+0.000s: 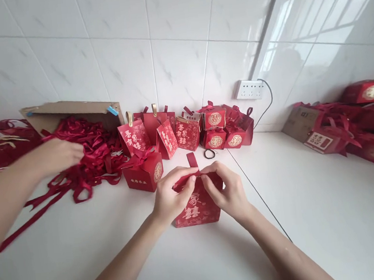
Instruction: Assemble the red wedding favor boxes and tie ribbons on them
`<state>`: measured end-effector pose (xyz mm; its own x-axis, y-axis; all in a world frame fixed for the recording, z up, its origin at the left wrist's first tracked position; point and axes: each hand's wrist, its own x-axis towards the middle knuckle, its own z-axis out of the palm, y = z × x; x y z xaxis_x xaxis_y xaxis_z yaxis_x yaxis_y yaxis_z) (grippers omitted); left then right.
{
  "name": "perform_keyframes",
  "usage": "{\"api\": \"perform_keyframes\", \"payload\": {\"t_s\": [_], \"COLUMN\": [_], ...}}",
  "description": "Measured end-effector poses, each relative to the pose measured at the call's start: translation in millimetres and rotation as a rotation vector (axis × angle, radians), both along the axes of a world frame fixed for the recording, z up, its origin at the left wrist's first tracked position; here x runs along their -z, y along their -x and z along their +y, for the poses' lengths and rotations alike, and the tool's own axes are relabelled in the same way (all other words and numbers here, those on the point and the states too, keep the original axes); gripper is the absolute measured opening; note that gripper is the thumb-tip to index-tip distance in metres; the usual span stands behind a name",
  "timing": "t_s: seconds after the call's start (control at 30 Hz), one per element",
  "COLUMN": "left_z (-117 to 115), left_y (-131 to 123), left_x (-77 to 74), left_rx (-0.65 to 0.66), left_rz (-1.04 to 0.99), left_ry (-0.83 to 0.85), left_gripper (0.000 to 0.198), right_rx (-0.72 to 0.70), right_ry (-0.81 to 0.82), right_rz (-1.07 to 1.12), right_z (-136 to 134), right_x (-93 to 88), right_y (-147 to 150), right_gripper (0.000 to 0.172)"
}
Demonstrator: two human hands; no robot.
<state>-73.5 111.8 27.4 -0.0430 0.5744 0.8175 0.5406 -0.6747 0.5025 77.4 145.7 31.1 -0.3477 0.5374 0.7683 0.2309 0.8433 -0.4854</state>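
A red gift box with pale printed characters stands upright on the white table in front of me. My left hand pinches its top edge between thumb and forefinger. On the other side, my right hand pinches the same top edge, its fingertips almost meeting the left ones. A dark red ribbon loop sticks up behind my fingertips. Just behind and left of my left hand sits a red box with a bow. Part of the held box's front is hidden by my hands.
A co-worker's hand reaches over a heap of red ribbons spilling from a cardboard box. Several red gift boxes line the wall. A black ring, a power strip and a carton with more red boxes lie beyond.
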Motion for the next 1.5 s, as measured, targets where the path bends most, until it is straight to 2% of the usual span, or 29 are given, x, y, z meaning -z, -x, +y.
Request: {"api": "perform_keyframes", "payload": {"t_s": [0.13,0.23,0.37,0.4,0.53,0.6,0.73,0.8,0.87,0.97,1.03,1.1,1.17,1.27,1.37,1.5], "left_z": [-1,1,2,2,-2,-5,-8,-8,-6,-1,5,13,23,35,43,48], "left_y": [2,2,-1,-2,0,2,4,6,12,33,55,81,106,132,134,101], "left_x": [-3.8,0.4,9.1,10.3,7.7,3.1,-4.3,-4.5,-3.0,-1.4,-2.3,-3.1,-1.1,10.5,26.4,37.8], "left_rx": [0.014,0.034,0.099,0.1,0.086,0.103,0.088,0.065,0.038,-0.019,-0.12,-0.306,-0.48,-0.55,-0.481,-0.307], "left_rz": [0.026,0.008,-0.135,-0.157,-0.006,0.074,0.099,0.106,0.119,0.045,-0.124,-0.369,-0.58,-0.667,-0.617,-0.482], "left_ry": [0.076,0.072,0.08,0.073,-0.014,-0.05,-0.075,-0.071,-0.064,-0.076,-0.099,-0.095,-0.071,0.049,0.246,0.361], "left_gripper": [0.013,0.015,0.039,0.04,0.01,0.011,0.009,0.007,0.007,0.015,0.011,0.013,0.013,0.014,0.011,0.015], "right_rx": [0.011,0.005,0.014,0.017,-0.001,-0.014,-0.039,-0.064,-0.072,-0.084,-0.164,-0.225,-0.162,0.079,0.253,0.376], "right_ry": [0.082,0.108,0.063,0.051,-0.03,-0.112,-0.294,-0.324,-0.271,-0.024,0.194,0.351,0.407,0.382,0.341,0.249], "right_rz": [-0.032,-0.048,-0.015,-0.008,-0.016,-0.002,0.025,0.0,-0.017,-0.012,-0.067,-0.108,-0.022,0.224,0.409,0.53], "right_z": [-2,-2,0,0,1,1,-1,-1,2,12,21,28,34,38,40,37], "right_x": [-3.0,-3.0,0.7,1.9,6.1,7.7,9.1,9.7,11.1,14.0,15.6,17.1,19.0,21.9,20.3,6.2], "right_y": [-2,-2,-1,-1,-1,-1,1,1,-1,-5,-9,-12,-13,-13,-14,-18], "right_gripper": [0.008,0.008,0.007,0.007,0.008,0.009,0.021,0.025,0.028,0.044,0.037,0.024,0.025,0.03,0.031,0.029]}}
